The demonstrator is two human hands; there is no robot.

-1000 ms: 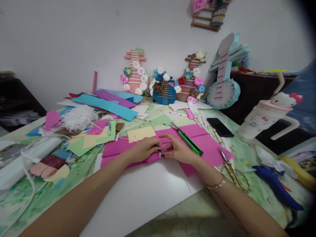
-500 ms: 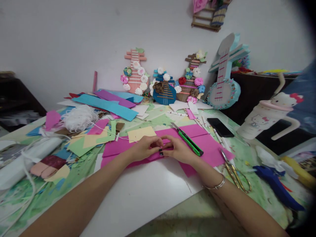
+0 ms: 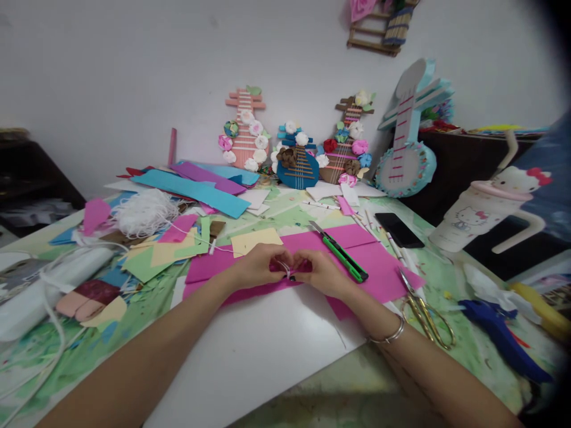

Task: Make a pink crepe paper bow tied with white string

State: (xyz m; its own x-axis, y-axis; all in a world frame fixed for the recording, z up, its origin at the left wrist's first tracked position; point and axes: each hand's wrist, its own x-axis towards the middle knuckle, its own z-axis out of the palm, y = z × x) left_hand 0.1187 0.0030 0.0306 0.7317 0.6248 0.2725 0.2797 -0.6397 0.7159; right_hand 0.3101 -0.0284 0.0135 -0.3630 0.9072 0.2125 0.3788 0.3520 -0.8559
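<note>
My left hand and my right hand meet fingertip to fingertip over the bright pink paper. Both are closed in a pinch on a thin white string, which shows as a small loop between them. From my left hand the string trails back to a tangled white bundle. Just beyond my right hand lies a green utility knife, its blade out, on the pink paper. Beneath the paper is a white board. Fingers partly hide where the string is gripped.
Gold-handled scissors, a blue glue gun and a phone lie to the right, near a white tumbler. Paper scraps cover the left. Paper-flower instrument models stand along the wall.
My fingers have shifted slightly, with the hands a little more apart at the knuckles. A loop of white string now shows between them. The knife and scissors have stayed in place.
</note>
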